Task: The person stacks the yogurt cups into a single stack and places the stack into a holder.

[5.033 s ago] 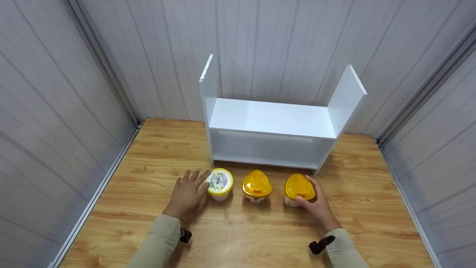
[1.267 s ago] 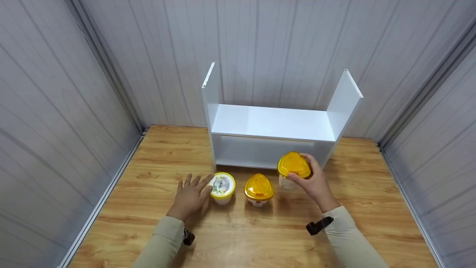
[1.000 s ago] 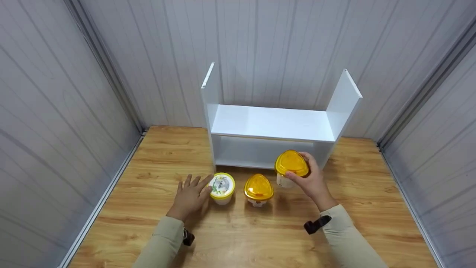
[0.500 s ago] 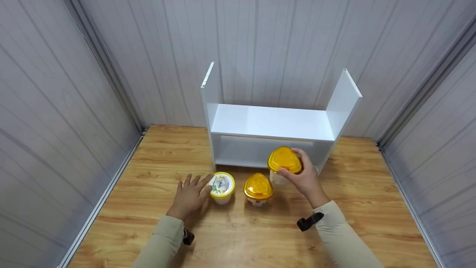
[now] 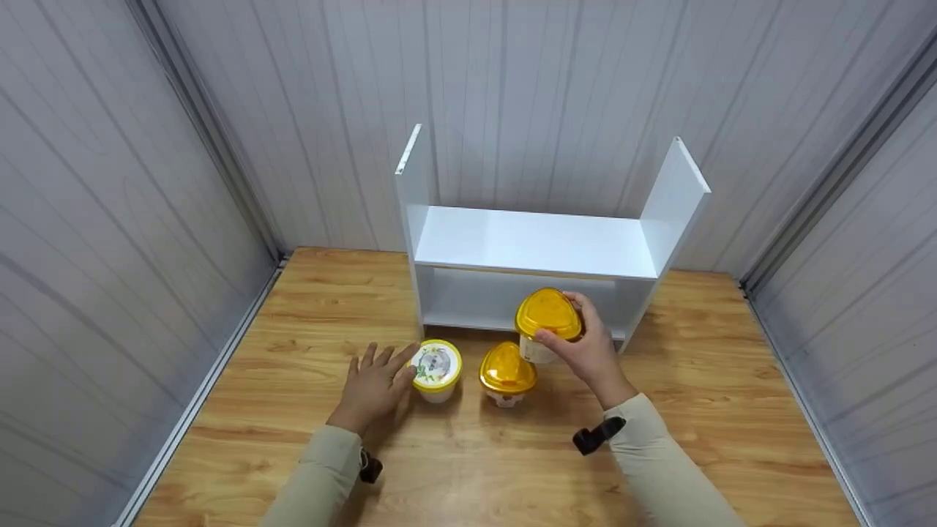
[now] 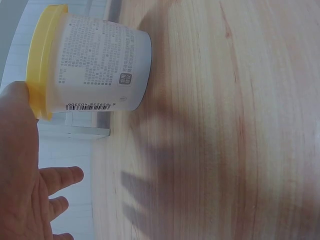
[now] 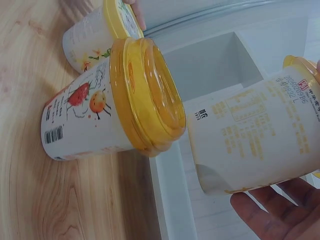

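My right hand (image 5: 591,356) grips a tub with a translucent orange-yellow lid (image 5: 547,313), lifted off the table. In the right wrist view the held tub's white wall (image 7: 250,132) shows printed text, with fingers along its side. A second tub with an orange-yellow lid (image 5: 507,368), printed with a strawberry (image 7: 79,94), stands upright just left of and below the held one. My left hand (image 5: 371,388) lies with fingers spread beside a round tub with a yellow-rimmed lid (image 5: 437,364). Its thumb meets the lid's edge in the left wrist view, where the round tub's wall (image 6: 97,65) shows a barcode.
A white two-level shelf unit (image 5: 538,240) with tall side panels stands behind the tubs, near the back wall (image 5: 542,95). The held tub overlaps its lower level in the head view. Wood-grain table (image 5: 454,468) spreads beneath; panelled walls close both sides.
My right hand took the rightmost tub up off the table and carried it toward the shelf, then leftward to above the middle tub's right side. My left hand and the other two tubs stay put.
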`<state>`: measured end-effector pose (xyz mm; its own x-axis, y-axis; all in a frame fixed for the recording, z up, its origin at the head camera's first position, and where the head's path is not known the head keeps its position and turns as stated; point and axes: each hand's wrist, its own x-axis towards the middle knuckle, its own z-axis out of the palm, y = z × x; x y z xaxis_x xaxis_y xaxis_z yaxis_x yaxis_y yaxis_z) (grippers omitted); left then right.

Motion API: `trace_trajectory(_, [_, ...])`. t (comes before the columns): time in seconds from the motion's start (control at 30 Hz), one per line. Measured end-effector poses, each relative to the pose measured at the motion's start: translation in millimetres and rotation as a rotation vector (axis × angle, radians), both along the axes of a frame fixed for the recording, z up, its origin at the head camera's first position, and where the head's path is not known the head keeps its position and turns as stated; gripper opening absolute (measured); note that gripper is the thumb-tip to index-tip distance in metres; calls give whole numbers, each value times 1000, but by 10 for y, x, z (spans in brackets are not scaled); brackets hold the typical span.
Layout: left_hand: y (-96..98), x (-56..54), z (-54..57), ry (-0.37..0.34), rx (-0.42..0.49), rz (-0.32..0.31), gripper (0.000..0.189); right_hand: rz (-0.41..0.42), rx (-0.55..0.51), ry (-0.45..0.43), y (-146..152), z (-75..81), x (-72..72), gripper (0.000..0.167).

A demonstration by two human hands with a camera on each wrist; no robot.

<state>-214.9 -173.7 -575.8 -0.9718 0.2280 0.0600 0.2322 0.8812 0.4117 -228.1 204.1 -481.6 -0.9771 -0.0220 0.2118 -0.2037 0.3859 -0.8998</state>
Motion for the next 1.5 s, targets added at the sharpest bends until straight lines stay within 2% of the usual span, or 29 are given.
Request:
trace_trajectory(0.6, [6, -19, -25, -24, 18, 10, 53, 43, -66, -9, -216, 28, -11, 82])
trace_trajectory(1.07, [31, 4, -5, -2, 30, 8, 52, 73, -96, -5, -368, 28, -36, 79])
trace_trajectory(1.5, [26, -2, -34, 18, 30, 13, 52, 87, -114, -17, -498, 13, -46, 78])
